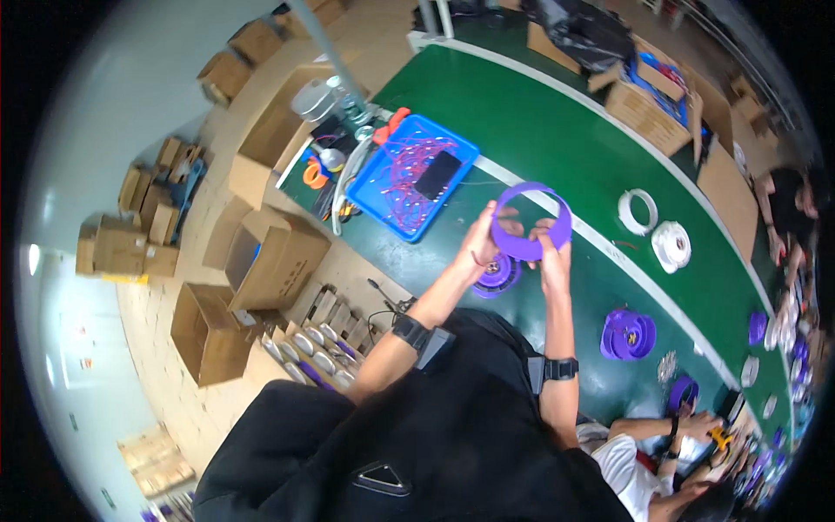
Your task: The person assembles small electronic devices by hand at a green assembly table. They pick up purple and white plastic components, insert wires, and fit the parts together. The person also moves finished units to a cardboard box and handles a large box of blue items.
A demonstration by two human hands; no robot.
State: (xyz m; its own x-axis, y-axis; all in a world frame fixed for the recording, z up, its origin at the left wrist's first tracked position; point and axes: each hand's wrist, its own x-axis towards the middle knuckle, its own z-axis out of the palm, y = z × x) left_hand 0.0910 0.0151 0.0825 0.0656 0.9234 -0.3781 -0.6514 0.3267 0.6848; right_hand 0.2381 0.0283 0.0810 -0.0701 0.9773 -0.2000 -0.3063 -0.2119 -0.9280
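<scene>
Over the green table I hold a purple plastic ring [513,245] up between both hands. My left hand [481,237] has its fingers closed round the ring's left side. On the lower right side, my right hand [554,252] grips the rim with thumb and fingers. Directly beneath, partly covered by my left hand, a round purple part [497,278] with a dark inner ring rests on the table. Farther right lies another purple housing [628,335] with an open middle.
Left of my hands stands a blue tray [380,219] with pink wires [404,165] and a black phone [437,176]. A white ring [624,211] and white housing [671,246] lie at right. Cardboard boxes [277,257] stand left; a co-worker's hands [700,426] are at lower right.
</scene>
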